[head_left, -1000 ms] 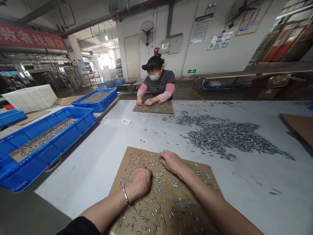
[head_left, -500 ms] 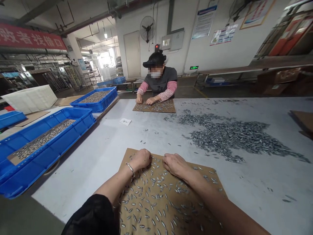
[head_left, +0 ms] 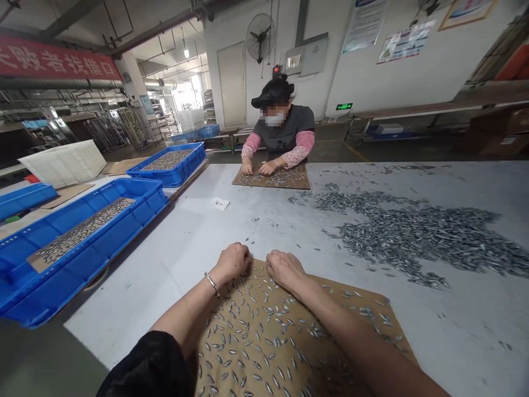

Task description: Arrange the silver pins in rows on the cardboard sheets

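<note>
A brown cardboard sheet [head_left: 257,269] lies in front of me, strewn with small silver spindle-shaped metal pieces [head_left: 268,311]. Over its far left corner is my left hand [head_left: 232,261], its fingers curled closed and a bracelet on the wrist. My right hand [head_left: 284,268] rests close by at the far edge, also curled, with the knuckles up. A narrow gap separates the two hands. My own hands hide both sets of fingertips, so what they pinch, if anything, cannot be made out. My right forearm crosses above the right part of the sheet.
A large heap of the same metal pieces [head_left: 413,231] spreads over the white table [head_left: 173,242] at right. Opposite, a person [head_left: 285,124] works with both hands over another cardboard sheet [head_left: 270,184]. Blue trays [head_left: 124,231] holding sheets of pieces stand left.
My view has turned slightly left. Both hands have shifted left along the sheet's far edge, and the left now covers its corner. The person opposite has moved their hands a little.
</note>
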Action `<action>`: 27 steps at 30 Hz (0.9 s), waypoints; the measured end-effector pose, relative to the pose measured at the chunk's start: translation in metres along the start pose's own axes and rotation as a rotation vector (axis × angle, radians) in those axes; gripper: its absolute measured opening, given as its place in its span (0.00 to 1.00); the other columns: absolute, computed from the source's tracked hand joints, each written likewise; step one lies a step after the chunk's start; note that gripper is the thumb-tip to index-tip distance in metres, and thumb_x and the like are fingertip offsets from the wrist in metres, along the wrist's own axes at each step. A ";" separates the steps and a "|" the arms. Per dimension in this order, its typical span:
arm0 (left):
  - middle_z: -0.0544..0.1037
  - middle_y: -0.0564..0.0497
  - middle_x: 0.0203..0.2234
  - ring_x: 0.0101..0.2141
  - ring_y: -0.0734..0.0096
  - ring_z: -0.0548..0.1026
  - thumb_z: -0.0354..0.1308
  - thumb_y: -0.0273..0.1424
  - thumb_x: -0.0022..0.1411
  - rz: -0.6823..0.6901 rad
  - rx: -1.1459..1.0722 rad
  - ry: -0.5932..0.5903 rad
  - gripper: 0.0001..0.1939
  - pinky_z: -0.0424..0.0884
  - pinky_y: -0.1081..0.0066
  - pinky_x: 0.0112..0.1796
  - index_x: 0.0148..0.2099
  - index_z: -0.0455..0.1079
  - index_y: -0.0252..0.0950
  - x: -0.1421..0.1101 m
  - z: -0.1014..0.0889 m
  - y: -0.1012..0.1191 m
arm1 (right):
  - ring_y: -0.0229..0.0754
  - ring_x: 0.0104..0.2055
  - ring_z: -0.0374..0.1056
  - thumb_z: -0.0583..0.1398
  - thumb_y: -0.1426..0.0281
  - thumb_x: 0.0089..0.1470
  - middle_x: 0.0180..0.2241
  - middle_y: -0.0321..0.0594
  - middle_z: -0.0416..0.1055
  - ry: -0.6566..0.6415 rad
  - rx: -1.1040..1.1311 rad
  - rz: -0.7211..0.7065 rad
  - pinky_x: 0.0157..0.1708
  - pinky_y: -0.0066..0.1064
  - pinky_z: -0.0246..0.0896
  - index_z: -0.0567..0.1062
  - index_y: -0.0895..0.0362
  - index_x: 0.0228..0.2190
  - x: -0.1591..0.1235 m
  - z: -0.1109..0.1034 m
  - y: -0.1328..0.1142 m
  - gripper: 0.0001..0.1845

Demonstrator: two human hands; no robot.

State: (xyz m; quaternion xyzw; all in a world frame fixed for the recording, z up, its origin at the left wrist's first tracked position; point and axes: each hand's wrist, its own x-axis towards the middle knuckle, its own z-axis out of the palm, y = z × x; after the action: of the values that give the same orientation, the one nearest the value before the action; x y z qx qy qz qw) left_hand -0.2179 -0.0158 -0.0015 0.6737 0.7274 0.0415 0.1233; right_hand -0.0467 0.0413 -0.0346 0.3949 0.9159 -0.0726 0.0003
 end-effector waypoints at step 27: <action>0.82 0.39 0.37 0.39 0.56 0.81 0.58 0.25 0.63 0.305 0.203 -0.270 0.09 0.75 0.67 0.37 0.41 0.80 0.33 0.036 0.005 0.017 | 0.46 0.44 0.73 0.55 0.67 0.67 0.42 0.45 0.78 -0.021 0.134 0.111 0.39 0.32 0.55 0.80 0.56 0.38 -0.025 0.002 0.019 0.14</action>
State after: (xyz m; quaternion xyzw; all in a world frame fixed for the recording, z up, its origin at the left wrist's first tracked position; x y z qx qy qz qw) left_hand -0.2021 0.0212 -0.0069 0.7845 0.5943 -0.1042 0.1434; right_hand -0.0162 0.0359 -0.0378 0.4436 0.8855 -0.1377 -0.0125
